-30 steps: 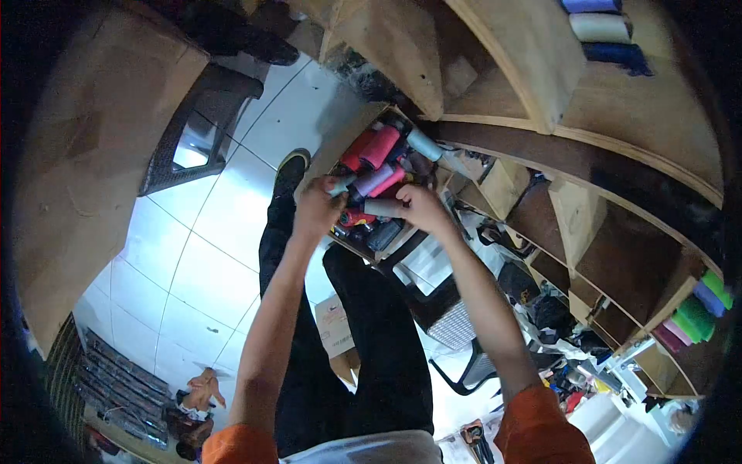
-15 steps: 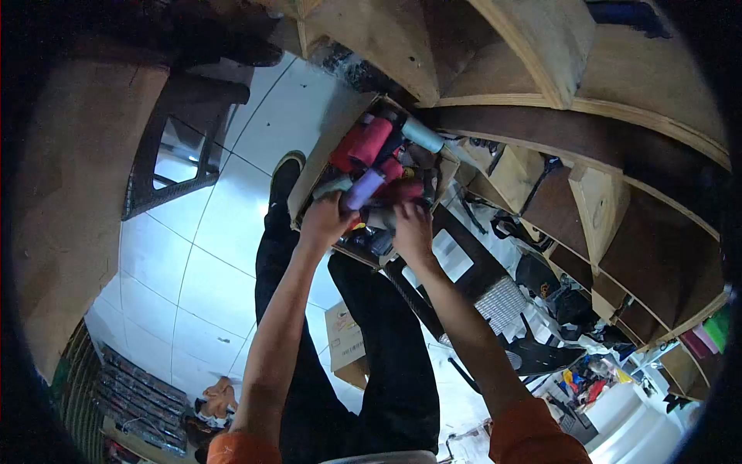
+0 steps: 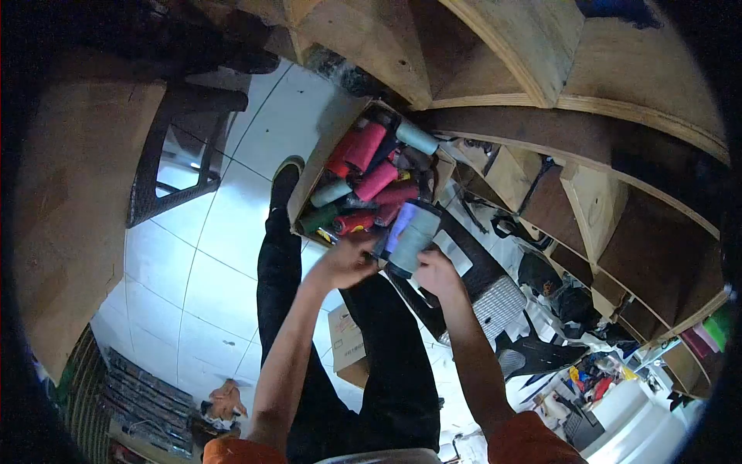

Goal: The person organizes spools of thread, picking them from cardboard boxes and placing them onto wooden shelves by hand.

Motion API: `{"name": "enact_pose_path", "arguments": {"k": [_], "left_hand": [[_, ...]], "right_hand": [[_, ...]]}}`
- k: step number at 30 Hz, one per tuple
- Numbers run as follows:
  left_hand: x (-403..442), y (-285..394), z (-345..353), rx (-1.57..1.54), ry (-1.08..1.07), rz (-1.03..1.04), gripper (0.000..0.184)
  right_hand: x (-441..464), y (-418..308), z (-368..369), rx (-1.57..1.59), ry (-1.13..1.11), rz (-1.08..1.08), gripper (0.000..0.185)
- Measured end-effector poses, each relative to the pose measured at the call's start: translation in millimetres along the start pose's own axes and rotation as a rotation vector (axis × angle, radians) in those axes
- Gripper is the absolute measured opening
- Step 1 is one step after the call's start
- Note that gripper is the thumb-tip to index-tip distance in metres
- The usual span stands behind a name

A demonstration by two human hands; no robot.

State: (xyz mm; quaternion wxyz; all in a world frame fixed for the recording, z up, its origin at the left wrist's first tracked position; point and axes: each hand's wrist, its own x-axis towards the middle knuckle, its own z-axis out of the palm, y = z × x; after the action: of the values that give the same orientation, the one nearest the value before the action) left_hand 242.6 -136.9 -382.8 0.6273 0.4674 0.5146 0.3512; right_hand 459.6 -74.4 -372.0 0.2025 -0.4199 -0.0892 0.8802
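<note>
A grey-green thread spool (image 3: 416,241) is held up at the near right corner of the cardboard box (image 3: 319,158), with my right hand (image 3: 440,274) closed on its lower right side. Against its left side lies a purple spool (image 3: 399,226). My left hand (image 3: 352,261) is closed at the lower end of the purple spool, its fingers partly blurred. Inside the box lie several spools, among them a pink spool (image 3: 376,180), a pale blue spool (image 3: 417,138) and a dark green spool (image 3: 319,219).
Wooden shelving (image 3: 583,209) runs along the right. A black chair frame (image 3: 174,166) stands on the white tiled floor (image 3: 224,271) at the left, beside a large brown panel (image 3: 85,209). A small carton (image 3: 348,340) sits between the legs.
The purple and grey-green spools have been lifted from the box toward the body and to the right. Both hands have drawn back, uncovering the green and red spools.
</note>
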Motion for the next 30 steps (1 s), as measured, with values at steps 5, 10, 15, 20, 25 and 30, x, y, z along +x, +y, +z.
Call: {"name": "enact_pose_path", "arguments": {"k": [5, 10, 15, 20, 25, 30], "left_hand": [[96, -2, -46, 0.529, 0.779, -0.118, 0.046], [156, -28, -48, 0.851, 0.492, -0.357, 0.058], [143, -3, -65, 0.419, 0.424, -0.352, 0.06], [53, 43, -75, -0.987, 0.317, -0.061, 0.06], [20, 77, -92, -1.142, 0.001, 0.022, 0.065], [17, 81, -90, -1.267, 0.047, 0.113, 0.087]], "right_hand": [[-35, 0, -24, -0.074, 0.051, 0.076, 0.053], [-52, 17, -23, -0.021, 0.018, 0.038, 0.065], [-70, -12, 39, -0.185, 0.138, 0.009, 0.068], [-60, -72, 127, -0.489, -0.119, -0.123, 0.071], [-29, -119, 201, -0.834, -0.436, 0.029, 0.087], [-17, -125, 236, -1.111, -0.547, -0.057, 0.093]]}}
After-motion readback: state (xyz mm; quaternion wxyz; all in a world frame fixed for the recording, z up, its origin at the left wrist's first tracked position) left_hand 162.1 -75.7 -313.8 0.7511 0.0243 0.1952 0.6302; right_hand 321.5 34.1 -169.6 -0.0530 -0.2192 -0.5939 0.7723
